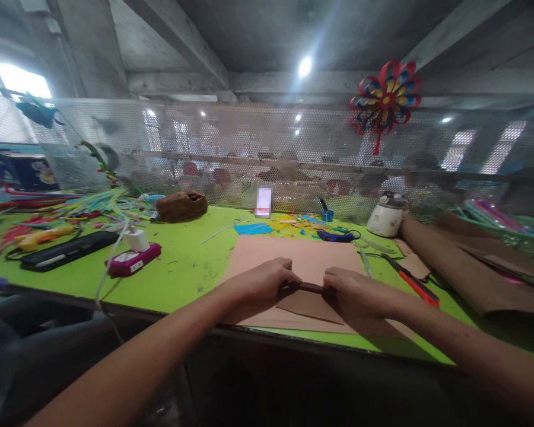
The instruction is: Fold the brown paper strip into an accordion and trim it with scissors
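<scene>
Between my two hands runs the rolled or folded far edge of a small brown sheet point(314, 305), which looks like paper or thin foam. My left hand point(273, 279) pinches that edge at its left end, thumb and fingers pressed together. At the right end my right hand point(349, 290) grips the same edge with curled fingers. The near part of the brown sheet slopes toward the table's front edge. Beneath it lies a large pale pink-tan board point(298, 252), flat on the green table point(191, 267).
Beyond the board are yellow scraps point(293, 224), a blue piece point(253, 228) and a blue-handled tool point(336, 236). To the right lie a red-and-black tool point(413, 284), a brown roll point(454, 261) and a white jug point(386, 216). A purple power strip point(136, 260) stands left.
</scene>
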The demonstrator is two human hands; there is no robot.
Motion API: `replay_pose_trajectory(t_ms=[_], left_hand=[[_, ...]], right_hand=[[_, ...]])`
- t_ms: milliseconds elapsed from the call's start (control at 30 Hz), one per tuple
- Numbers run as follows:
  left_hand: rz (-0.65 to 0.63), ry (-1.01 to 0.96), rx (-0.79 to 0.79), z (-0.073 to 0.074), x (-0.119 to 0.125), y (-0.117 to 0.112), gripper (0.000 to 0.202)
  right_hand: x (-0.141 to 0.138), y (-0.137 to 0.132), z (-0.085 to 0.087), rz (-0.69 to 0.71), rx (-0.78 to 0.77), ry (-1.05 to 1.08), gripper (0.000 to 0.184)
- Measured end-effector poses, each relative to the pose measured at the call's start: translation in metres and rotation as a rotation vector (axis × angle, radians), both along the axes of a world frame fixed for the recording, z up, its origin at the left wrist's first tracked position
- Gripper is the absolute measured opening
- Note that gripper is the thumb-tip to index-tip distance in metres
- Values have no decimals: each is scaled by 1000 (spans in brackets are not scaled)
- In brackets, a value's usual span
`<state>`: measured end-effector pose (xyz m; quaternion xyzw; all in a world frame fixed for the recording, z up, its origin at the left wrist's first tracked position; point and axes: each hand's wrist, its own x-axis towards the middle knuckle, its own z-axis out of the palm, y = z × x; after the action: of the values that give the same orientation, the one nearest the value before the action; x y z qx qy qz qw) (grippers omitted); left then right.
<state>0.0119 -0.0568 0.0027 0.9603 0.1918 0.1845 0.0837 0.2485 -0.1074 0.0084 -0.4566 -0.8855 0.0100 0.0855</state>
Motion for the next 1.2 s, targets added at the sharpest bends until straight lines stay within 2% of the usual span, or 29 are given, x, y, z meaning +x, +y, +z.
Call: replay_pose_trajectory(t_ms=[133, 233, 400, 500, 600, 667, 800, 900, 1067, 1200], left_hand=[[5, -4, 66, -2, -2, -2, 26], [20, 6, 64, 2, -4, -4, 27], [146, 130, -82, 26, 10, 9, 25], [200, 215, -141, 41, 30, 20, 35], [135, 310, -291, 51, 45, 25, 31], [86, 336, -461, 54, 49, 25, 32], [44, 255, -816, 48, 43, 18, 45], [-6, 153, -945, 35, 36, 14, 45], [2, 0, -974, 15, 35, 5, 40], [41, 5, -874, 13, 37, -2, 39]], right_hand=[[-3, -9, -11, 7, 153, -61, 13], [-5, -13, -21, 27, 252, -97, 10], [-5, -20, -31, 5, 304, -15, 12], [-4, -24, -35, -16, 319, 67, 14], [-1, -26, -39, -10, 366, 132, 18], [2, -25, -41, 3, 408, 185, 20], [6, -21, -45, 62, 498, 270, 23], [8, -19, -49, 74, 532, 278, 26], [9, -17, -51, 72, 528, 312, 27], [7, -17, -48, 55, 444, 440, 24]])
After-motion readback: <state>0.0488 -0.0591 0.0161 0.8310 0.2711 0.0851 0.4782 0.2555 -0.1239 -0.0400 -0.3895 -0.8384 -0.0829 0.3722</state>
